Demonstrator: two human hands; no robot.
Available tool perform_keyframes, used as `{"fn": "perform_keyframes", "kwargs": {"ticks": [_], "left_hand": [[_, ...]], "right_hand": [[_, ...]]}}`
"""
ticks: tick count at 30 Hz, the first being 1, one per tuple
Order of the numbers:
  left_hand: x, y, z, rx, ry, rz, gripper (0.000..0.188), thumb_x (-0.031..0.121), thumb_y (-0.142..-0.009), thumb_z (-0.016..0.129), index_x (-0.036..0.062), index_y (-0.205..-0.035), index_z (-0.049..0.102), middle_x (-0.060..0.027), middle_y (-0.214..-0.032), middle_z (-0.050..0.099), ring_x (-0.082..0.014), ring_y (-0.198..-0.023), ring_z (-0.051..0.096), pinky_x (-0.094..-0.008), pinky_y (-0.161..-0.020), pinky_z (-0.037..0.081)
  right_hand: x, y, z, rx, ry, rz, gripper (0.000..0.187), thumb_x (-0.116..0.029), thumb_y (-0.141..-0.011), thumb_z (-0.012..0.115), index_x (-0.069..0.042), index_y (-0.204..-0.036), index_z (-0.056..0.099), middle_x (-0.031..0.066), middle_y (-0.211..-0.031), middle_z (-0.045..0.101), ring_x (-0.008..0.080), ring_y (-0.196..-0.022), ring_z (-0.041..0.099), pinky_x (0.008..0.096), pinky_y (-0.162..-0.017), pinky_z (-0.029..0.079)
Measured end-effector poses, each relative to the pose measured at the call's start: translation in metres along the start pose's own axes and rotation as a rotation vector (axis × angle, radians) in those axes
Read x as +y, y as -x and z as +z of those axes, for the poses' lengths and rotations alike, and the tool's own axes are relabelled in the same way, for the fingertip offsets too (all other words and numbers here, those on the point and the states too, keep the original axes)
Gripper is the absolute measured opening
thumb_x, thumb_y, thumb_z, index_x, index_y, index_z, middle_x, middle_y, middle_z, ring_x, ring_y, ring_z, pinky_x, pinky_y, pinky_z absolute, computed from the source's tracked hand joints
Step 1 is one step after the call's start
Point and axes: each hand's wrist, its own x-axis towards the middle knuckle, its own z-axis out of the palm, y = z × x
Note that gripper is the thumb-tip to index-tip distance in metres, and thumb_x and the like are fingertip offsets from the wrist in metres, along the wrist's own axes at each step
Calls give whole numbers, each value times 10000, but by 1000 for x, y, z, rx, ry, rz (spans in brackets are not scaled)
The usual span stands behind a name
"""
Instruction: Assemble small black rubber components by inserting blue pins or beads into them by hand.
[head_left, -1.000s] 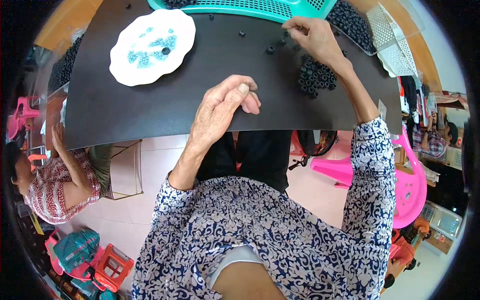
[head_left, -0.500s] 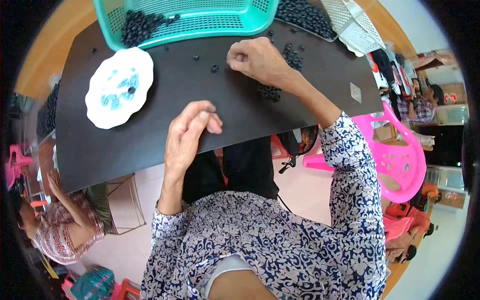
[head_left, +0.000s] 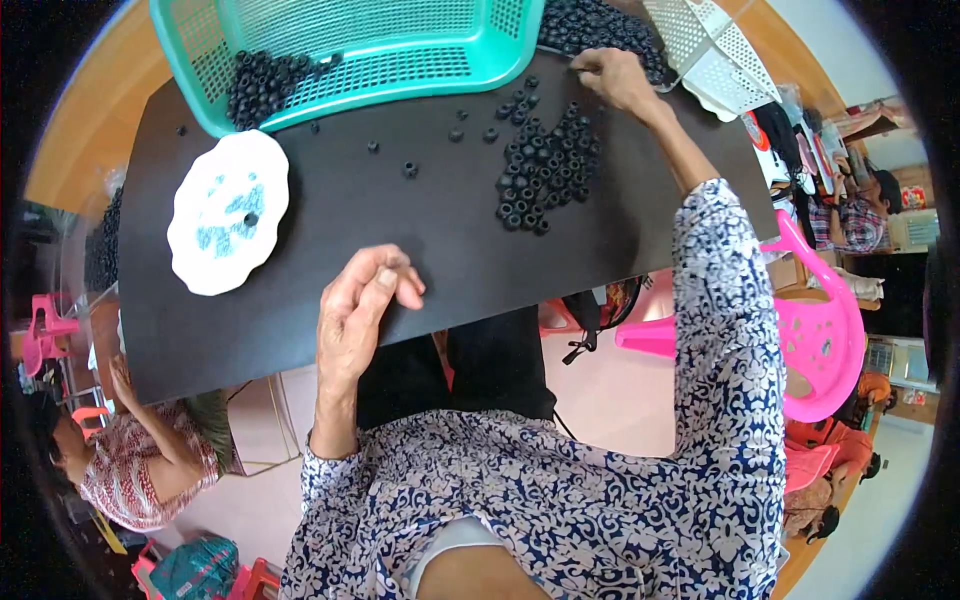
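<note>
My right hand (head_left: 618,80) reaches to the near edge of a tray of small black rings (head_left: 598,28). Its thumb and fingers are pinched together, and what they grip is hidden. My left hand (head_left: 362,300) hovers over the near table edge, thumb pressed to curled fingers. Whether anything small is in it does not show. Between the hands lies a loose pile of black rings (head_left: 540,170) on the dark table (head_left: 430,225). A few single rings (head_left: 410,170) are scattered left of the pile. One ring lies on a white scalloped plate (head_left: 195,262) with bluish patches.
A green perforated basket (head_left: 400,85) with black rings in its left corner stands at the far side. A white perforated basket (head_left: 735,75) is at the far right. A pink chair (head_left: 822,340) stands right of the table, and another person (head_left: 160,455) sits at the left.
My right hand has moved from above the table's middle, away and right to the tray edge, uncovering the ring pile. My left hand keeps its curled shape. The view has shifted slightly.
</note>
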Motion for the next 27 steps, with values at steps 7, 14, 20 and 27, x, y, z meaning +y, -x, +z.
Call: {"fn": "perform_keyframes", "kwargs": {"ticks": [7, 14, 20, 27], "left_hand": [[0, 6, -3, 22, -47, -13, 223, 145, -988, 484, -51, -1036, 578, -82, -730, 622, -158, -787, 604, -314, -809, 487], [6, -2, 1, -31, -75, 2, 211, 124, -986, 489, -52, -1047, 587, -80, -770, 633, -152, -783, 621, -288, -777, 501], [-7, 5, -11, -25, 14, 43, 184, 103, -987, 495, -47, -1049, 581, -77, -785, 629, -143, -778, 624, -275, -759, 509], [-1, 2, -4, -60, -61, 51, 184, 92, -965, 482, -43, -1050, 573, -69, -781, 630, -138, -770, 630, -275, -740, 511]], "right_hand": [[-32, -9, -11, -102, -122, 18, 224, -187, -750, 703, -77, -944, 727, 121, -876, 716, 267, -824, 688, 360, -781, 530], [30, -29, -55, 494, -138, 207, 396, -327, -873, 665, -41, -1146, 675, 139, -1050, 712, 269, -991, 680, 339, -845, 517], [-164, 13, -20, 108, -504, -47, 207, -149, -878, 667, -26, -1042, 699, 22, -777, 661, 53, -706, 567, 228, -648, 479], [-231, 27, 11, -38, -473, -412, 252, -50, -774, 687, -19, -1024, 671, 71, -782, 624, 137, -663, 580, 280, -636, 492]]}}
